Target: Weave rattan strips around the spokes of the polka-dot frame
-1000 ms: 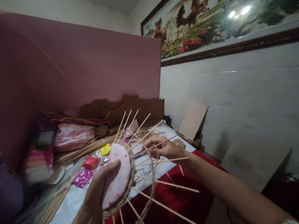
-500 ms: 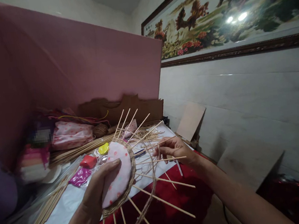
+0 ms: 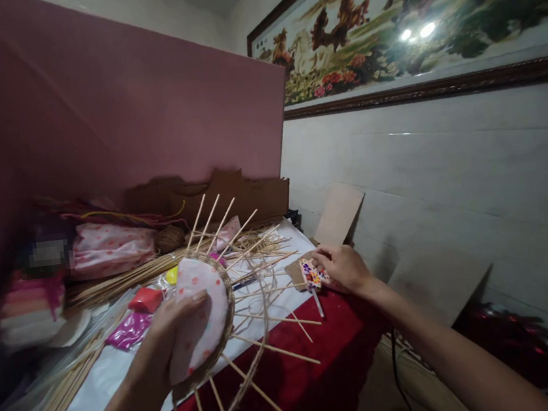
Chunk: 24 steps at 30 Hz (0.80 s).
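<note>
Standing beside the table, I see the person's left hand low in the middle of the frame, closed on the woven base. The thumb lies across its pink dotted fabric face and the other fingers are tucked behind the rim, tilting the disc up on edge above the white table cover. Thin spokes fan out from the rim on all sides, and a loose cane curves through them well outside the tight weave. It looks to me like basket weaving with only the first rows around the base laid in. The right hand is stretched out to the right of centre, away from the cane, with its fingers bent down over a small flowered piece. That piece lies by the far corner of the table, where the red cloth begins. The fingertips touch it, but I cannot tell whether they have pinched it or only rest on it. As I judge it, lifting so flat a thing calls for a fingertip pinch at its edge, while the left hand keeps the base from swinging its spokes into the bundle of reeds behind.
</note>
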Available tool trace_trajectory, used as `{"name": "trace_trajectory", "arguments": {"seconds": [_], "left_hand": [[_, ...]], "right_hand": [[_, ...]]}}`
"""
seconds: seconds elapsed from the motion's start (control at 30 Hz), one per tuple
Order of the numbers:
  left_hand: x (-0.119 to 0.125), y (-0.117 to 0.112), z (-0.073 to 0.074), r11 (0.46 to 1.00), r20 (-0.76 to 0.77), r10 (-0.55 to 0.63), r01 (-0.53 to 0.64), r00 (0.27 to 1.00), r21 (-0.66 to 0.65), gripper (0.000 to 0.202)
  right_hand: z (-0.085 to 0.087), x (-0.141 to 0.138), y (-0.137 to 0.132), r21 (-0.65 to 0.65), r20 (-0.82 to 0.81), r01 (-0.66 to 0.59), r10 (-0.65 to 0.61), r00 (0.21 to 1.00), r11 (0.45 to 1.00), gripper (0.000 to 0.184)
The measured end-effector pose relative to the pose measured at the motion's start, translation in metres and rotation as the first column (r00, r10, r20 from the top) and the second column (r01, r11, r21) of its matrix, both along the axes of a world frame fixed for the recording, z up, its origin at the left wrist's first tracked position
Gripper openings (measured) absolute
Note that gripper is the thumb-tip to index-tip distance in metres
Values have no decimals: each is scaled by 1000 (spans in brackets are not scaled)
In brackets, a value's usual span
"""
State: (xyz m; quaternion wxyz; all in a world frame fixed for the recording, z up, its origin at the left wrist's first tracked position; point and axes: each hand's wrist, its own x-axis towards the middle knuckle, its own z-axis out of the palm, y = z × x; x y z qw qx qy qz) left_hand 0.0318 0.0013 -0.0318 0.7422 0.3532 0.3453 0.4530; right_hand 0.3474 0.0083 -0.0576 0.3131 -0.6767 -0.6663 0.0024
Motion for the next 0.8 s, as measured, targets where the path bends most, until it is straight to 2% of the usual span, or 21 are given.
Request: {"name": "trace_trajectory", "arguments": {"seconds": [0.07,0.13,0.27,0.4,0.53,0.67,0.8], "left_hand": [[1,1,0,999,-37,41,-40,998,19,21],[2,1,0,997,-69,79,-77,994,31,23],[3,1,2,996,-110,90,-86,990,35,24],[3,1,4,997,-123,77,-75,989,28,17],[4,0,5,996,-122,92,-93,988,-5,9],[4,0,4,997,-105,78,-80,991,-22,12],[4,2,2,995,-106,96,-99,990,-23,16]], "right_hand": [[-11,19,1,-44,29,4,-2,1000,999,25],[-22,32,1,-112,51,-60,66,996,992,20],[-37,44,4,-199,61,-163,178,982,966,43],[-39,42,9,-202,38,-214,226,973,956,39],[-41,40,9,-159,3,-243,246,969,957,25],[-43,43,8,-143,-64,-267,260,964,953,21],[-39,48,11,-180,-188,-293,259,947,939,22]]}}
